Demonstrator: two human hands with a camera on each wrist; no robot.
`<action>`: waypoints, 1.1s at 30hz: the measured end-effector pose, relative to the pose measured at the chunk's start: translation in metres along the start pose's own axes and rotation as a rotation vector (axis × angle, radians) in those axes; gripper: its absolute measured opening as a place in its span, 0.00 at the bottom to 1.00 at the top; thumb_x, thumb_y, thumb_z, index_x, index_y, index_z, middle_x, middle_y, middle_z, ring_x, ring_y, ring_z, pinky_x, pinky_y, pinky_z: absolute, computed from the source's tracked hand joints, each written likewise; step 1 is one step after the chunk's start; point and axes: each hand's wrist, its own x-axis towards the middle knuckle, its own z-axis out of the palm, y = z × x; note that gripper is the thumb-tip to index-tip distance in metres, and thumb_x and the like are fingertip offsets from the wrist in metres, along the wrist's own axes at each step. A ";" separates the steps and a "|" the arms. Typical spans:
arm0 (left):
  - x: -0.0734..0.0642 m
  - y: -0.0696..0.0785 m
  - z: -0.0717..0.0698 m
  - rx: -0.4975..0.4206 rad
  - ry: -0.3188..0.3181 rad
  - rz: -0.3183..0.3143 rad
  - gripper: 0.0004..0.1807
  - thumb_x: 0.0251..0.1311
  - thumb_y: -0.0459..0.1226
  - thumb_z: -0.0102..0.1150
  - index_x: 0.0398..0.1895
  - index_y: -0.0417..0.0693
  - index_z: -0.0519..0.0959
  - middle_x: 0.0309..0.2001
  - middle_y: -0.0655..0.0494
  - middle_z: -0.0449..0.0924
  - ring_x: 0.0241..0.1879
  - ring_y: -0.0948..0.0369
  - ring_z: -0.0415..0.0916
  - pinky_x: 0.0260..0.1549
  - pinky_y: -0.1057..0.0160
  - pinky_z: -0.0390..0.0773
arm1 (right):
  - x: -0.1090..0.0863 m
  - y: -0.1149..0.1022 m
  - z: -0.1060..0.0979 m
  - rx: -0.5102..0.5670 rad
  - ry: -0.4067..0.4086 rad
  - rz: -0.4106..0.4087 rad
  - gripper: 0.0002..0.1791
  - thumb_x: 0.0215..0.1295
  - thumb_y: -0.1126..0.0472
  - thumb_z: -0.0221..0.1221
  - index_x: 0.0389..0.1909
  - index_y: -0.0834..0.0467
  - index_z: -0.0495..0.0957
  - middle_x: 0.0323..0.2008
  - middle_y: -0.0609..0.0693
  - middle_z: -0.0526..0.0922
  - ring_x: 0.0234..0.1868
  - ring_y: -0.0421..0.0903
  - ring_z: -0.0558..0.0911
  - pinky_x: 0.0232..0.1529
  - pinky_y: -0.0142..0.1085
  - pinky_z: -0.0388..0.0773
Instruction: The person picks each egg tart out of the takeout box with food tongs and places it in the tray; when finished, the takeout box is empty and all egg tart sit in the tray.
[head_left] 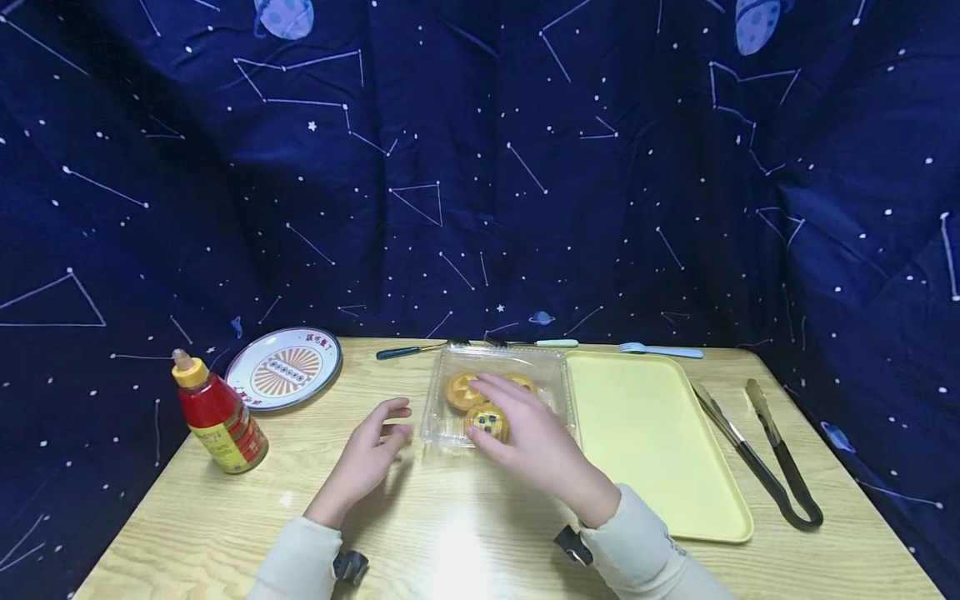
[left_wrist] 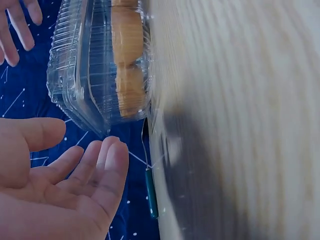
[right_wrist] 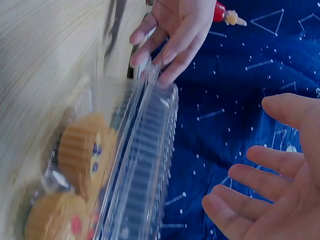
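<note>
A clear plastic clamshell box (head_left: 442,421) lies at the middle of the table, its lid over the pastries. Inside are small tarts: one with a star-like top (head_left: 460,390), one with dark berries (head_left: 489,422), and another partly behind my right hand. My left hand (head_left: 367,457), fingers loosely bent, is beside the box's near left corner and holds nothing. Above the box's right half hovers my right hand (head_left: 542,442), fingers spread. In the right wrist view, a gap separates my right hand (right_wrist: 275,185) from the ridged lid (right_wrist: 145,165).
To the left stand a red sauce bottle (head_left: 225,421) and a patterned plate (head_left: 318,379). A yellow tray (head_left: 652,442) sits right of the box, with black-handled tongs (head_left: 772,492) beyond it. Along the back lie a dark-handled utensil (head_left: 401,352), a pale-handled one (head_left: 555,343) and a blue fork (head_left: 663,350).
</note>
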 end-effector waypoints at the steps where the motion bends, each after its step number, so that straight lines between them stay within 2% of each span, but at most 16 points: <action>1: 0.000 0.000 0.001 -0.014 -0.002 -0.004 0.23 0.71 0.32 0.51 0.68 0.43 0.67 0.61 0.41 0.73 0.55 0.46 0.75 0.45 0.53 0.81 | 0.002 -0.001 0.003 -0.001 -0.013 -0.006 0.31 0.65 0.49 0.64 0.66 0.54 0.72 0.67 0.52 0.71 0.68 0.53 0.69 0.66 0.52 0.65; 5: 0.003 0.001 0.004 -0.106 -0.011 -0.034 0.22 0.70 0.30 0.51 0.67 0.39 0.67 0.59 0.40 0.74 0.51 0.47 0.77 0.46 0.51 0.81 | 0.010 -0.005 0.013 -0.010 -0.059 -0.034 0.30 0.65 0.48 0.63 0.66 0.53 0.72 0.67 0.51 0.71 0.68 0.51 0.68 0.67 0.48 0.65; 8: 0.005 0.002 0.006 -0.211 -0.020 -0.071 0.22 0.69 0.29 0.51 0.66 0.37 0.67 0.59 0.40 0.73 0.49 0.50 0.78 0.48 0.50 0.80 | 0.015 -0.006 0.018 -0.006 -0.088 -0.051 0.30 0.65 0.48 0.64 0.65 0.54 0.73 0.67 0.51 0.72 0.68 0.50 0.68 0.67 0.47 0.64; 14: 0.008 0.001 0.010 -0.388 -0.064 -0.138 0.23 0.69 0.29 0.51 0.66 0.34 0.66 0.58 0.39 0.72 0.49 0.54 0.77 0.52 0.52 0.79 | 0.025 -0.001 0.035 -0.061 -0.089 -0.081 0.30 0.62 0.50 0.67 0.63 0.57 0.75 0.64 0.53 0.74 0.67 0.52 0.68 0.67 0.53 0.62; 20: 0.005 -0.003 0.010 -0.470 -0.148 -0.175 0.22 0.72 0.29 0.46 0.66 0.29 0.63 0.58 0.39 0.73 0.47 0.58 0.79 0.52 0.58 0.79 | 0.028 0.003 0.055 -0.173 -0.129 -0.075 0.34 0.60 0.43 0.66 0.63 0.55 0.74 0.66 0.53 0.72 0.70 0.56 0.64 0.63 0.62 0.64; 25: 0.009 -0.009 0.009 -0.532 -0.192 -0.178 0.24 0.71 0.30 0.48 0.66 0.29 0.61 0.54 0.44 0.76 0.46 0.59 0.79 0.50 0.62 0.79 | 0.029 0.004 0.064 -0.243 -0.120 -0.059 0.35 0.58 0.40 0.67 0.63 0.53 0.74 0.66 0.52 0.71 0.68 0.53 0.67 0.62 0.60 0.66; 33: 0.014 -0.017 0.008 -0.603 -0.240 -0.214 0.26 0.71 0.32 0.50 0.67 0.27 0.59 0.50 0.47 0.77 0.46 0.58 0.79 0.50 0.63 0.79 | 0.030 0.001 0.072 -0.351 -0.175 -0.034 0.36 0.57 0.40 0.67 0.65 0.50 0.73 0.69 0.53 0.67 0.67 0.54 0.67 0.63 0.54 0.66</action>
